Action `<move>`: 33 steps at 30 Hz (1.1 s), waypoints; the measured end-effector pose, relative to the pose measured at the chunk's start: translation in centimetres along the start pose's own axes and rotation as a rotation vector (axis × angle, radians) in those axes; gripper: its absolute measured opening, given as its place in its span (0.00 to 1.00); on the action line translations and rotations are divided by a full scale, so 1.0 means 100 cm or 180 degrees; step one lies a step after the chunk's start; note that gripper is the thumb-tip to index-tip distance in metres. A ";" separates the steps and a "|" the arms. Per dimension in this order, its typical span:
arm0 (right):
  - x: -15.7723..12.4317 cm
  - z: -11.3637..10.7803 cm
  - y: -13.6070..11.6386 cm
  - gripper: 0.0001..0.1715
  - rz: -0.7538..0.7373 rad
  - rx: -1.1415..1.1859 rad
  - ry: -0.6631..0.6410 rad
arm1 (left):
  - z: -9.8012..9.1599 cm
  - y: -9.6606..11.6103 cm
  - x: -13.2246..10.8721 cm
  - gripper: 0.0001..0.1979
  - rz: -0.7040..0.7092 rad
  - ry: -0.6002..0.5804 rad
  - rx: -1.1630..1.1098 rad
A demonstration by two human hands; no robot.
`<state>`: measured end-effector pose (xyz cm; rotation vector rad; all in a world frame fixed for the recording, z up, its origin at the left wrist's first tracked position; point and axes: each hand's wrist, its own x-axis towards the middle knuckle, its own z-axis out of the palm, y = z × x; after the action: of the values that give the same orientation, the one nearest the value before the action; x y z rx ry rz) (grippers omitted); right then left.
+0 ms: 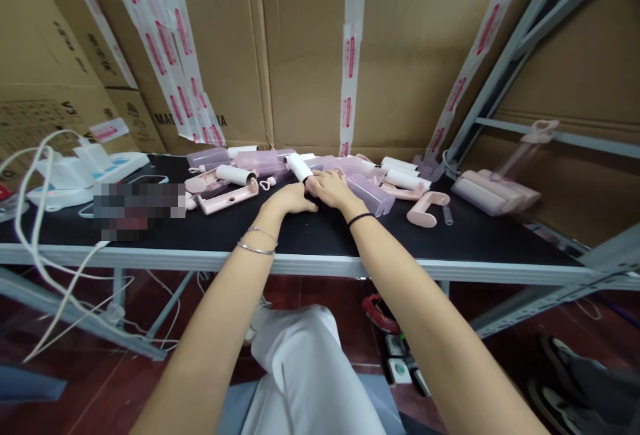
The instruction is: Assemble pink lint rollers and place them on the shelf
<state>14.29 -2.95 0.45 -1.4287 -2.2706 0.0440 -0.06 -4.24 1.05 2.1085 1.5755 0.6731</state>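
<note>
A white lint roller roll (299,166) stands tilted between my hands, its near end dark. My left hand (294,199) is closed at that lower end, the thumb pointing right and the other fingers mostly hidden. From the right, my right hand (330,188) closes over the same end, its fingertips pressed together beside my left hand; what lies under them is partly hidden. A translucent purple cover (371,193) is just right of my right hand. Left of my hands lie a pale pink holder piece (230,197) and another white roll (235,175).
More white rolls (400,167), purple covers (207,157) and a pink handle (428,210) lie along the black tabletop (320,238). Pink rollers (493,193) sit at the right end. At left are a power strip (117,167) and white cables (35,241). Cardboard (300,55) walls the back.
</note>
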 end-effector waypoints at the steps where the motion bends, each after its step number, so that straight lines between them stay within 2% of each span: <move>1: 0.000 0.000 0.001 0.28 -0.0020 0.0048 0.0061 | 0.001 0.000 0.001 0.09 -0.0027 0.0092 0.0021; 4: 0.004 0.000 0.004 0.27 -0.0163 0.0331 0.0383 | 0.002 0.003 0.003 0.11 -0.0235 0.0443 -0.0417; 8: 0.009 -0.001 0.011 0.26 0.0008 0.0879 0.1168 | -0.003 0.011 0.007 0.10 -0.0553 0.1186 -0.2251; 10: 0.010 0.000 0.014 0.25 0.0215 0.1035 0.1386 | -0.007 0.014 0.010 0.09 -0.0590 0.1457 -0.3210; 13: 0.009 0.002 0.017 0.24 0.0429 0.0959 0.1354 | -0.012 0.015 0.013 0.11 -0.0677 0.1592 -0.4173; 16: 0.008 0.000 0.017 0.17 0.0575 0.0631 0.1106 | -0.014 0.013 0.014 0.12 -0.0862 0.1602 -0.4762; 18: 0.008 -0.003 0.015 0.15 0.0635 0.0518 0.1130 | -0.014 0.012 0.014 0.12 -0.0997 0.1628 -0.5029; 20: 0.009 -0.006 0.015 0.16 0.0662 0.0642 0.1448 | -0.016 0.009 0.013 0.13 -0.1166 0.1653 -0.5187; 22: 0.011 -0.007 0.015 0.17 0.0562 0.1101 0.1857 | -0.017 0.007 0.013 0.15 -0.1340 0.1712 -0.5220; 24: 0.011 -0.005 0.015 0.20 0.0264 0.1711 0.2057 | -0.017 0.006 0.013 0.16 -0.1412 0.1777 -0.5200; 27: 0.011 -0.002 0.013 0.22 -0.0178 0.2170 0.1964 | -0.016 0.007 0.015 0.14 -0.1289 0.1737 -0.5227; 30: 0.010 0.000 0.010 0.22 -0.0272 0.2216 0.1837 | -0.013 0.011 0.016 0.27 -0.0909 0.1532 -0.5232; 33: 0.010 0.000 0.011 0.21 -0.0219 0.2328 0.1867 | -0.011 0.014 0.015 0.34 -0.0736 0.1634 -0.5057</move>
<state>14.83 -1.61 0.51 -0.8269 -1.5693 0.3466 0.71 -3.14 2.91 0.5713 0.7804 1.6687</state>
